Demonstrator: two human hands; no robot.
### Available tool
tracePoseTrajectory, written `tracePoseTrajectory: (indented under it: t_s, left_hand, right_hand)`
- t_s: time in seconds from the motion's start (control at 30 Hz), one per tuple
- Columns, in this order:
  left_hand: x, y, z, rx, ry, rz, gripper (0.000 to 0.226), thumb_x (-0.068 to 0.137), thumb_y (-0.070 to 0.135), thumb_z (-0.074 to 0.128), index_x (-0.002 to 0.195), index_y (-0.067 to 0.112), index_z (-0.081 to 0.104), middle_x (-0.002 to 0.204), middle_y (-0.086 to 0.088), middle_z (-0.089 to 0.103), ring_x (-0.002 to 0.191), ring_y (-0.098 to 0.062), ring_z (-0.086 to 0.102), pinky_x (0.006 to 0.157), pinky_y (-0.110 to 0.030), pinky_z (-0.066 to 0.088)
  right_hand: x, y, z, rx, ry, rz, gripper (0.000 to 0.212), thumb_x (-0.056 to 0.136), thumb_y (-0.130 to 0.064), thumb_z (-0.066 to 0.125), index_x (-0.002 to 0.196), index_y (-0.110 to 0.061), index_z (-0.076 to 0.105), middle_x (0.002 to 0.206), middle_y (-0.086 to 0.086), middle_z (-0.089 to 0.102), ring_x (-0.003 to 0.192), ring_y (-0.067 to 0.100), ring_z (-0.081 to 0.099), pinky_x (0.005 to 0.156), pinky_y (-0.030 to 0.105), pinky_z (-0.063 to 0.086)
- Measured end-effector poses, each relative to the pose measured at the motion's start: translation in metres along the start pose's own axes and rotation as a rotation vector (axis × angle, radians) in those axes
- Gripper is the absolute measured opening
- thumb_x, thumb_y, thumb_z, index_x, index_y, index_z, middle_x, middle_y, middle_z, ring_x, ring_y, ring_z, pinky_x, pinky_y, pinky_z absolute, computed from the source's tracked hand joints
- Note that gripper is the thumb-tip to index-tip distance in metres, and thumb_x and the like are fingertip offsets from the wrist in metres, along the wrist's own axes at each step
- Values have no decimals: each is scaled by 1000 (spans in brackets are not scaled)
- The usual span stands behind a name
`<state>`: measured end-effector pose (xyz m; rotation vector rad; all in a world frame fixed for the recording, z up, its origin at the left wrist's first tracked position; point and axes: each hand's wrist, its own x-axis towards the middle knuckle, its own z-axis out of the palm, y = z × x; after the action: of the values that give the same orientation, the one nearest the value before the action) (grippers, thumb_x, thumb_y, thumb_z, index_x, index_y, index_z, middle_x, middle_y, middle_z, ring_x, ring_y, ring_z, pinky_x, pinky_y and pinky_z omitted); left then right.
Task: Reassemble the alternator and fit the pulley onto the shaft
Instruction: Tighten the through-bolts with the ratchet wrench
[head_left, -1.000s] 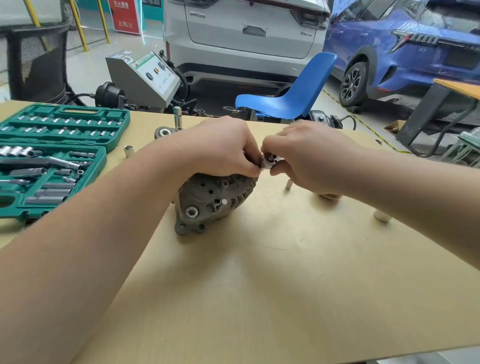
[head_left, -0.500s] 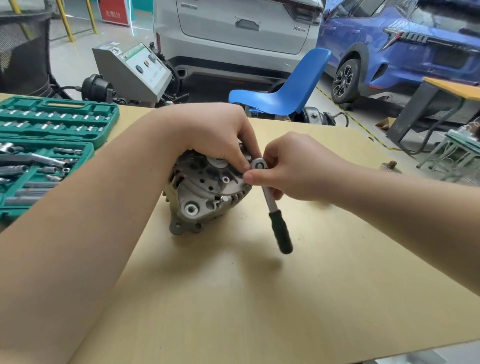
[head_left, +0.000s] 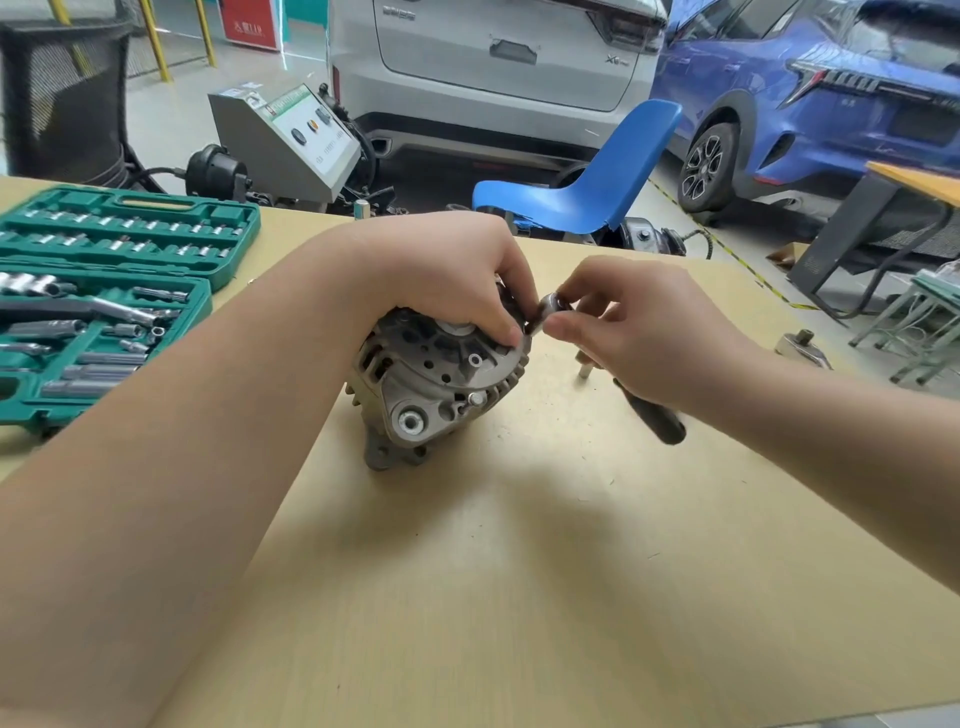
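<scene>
Steadying the alternator (head_left: 441, 379), the left hand (head_left: 457, 280) gripped it; the right hand (head_left: 639, 332) had swung the gripped ratchet (head_left: 644, 410) handle rightward, tightening a housing bolt.

The alternator (head_left: 441, 384) was dull grey cast metal with darker vent slots, and the ratchet (head_left: 647, 410) showed a bright silver head over a black handle. The socket set case (head_left: 111, 296) was teal green with rows of chrome sockets, resting on a pale yellowish-tan table (head_left: 519, 597). Behind stood a bright blue chair (head_left: 597, 182), a silver-white car (head_left: 493, 67), a deep blue car (head_left: 810, 104), and a grey machine (head_left: 285, 140) with a white and green panel
</scene>
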<state>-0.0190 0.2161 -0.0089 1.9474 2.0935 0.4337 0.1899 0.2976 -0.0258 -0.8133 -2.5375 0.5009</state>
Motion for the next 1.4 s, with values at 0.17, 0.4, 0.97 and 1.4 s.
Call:
tracePoseTrajectory:
  t_s: [0.17,0.4,0.97,1.4]
  left_hand:
    - [1,-2,1,-7,8,17,18,81,53,82,79,64,68,87,37,69,78,21,60,44,-3,41]
    - [2,0,-1,-30,-3,1,19,86,50,82,93,65,73,91,31,70,79,4,66,48,-6,43]
    - [-2,7,4,65,1,-4,25,94,42,74,116,55,76,95,26,68,80,0,62,45,-7,39]
    - [-1,3,7,25,42,19,24,91,39,78,111,50,80,94,26,72,78,0,64,42,-2,38]
  right_hand:
    - [3,4,-5,-209,-25,-268,16,95,-35,76,100,-23,68,82,-11,61,76,25,61,70,44,56]
    - [16,2,-20,-303,-132,-486,16,91,-21,81,101,-12,71,94,1,62,83,30,58,74,47,53]
    - [17,-5,-27,-644,-167,-601,14,101,-28,65,105,-16,71,92,-2,69,85,30,63,71,45,55]
    - [23,-23,-17,-511,-214,-118,28,95,-45,73,80,-23,64,63,-7,61,63,13,58,50,29,37]
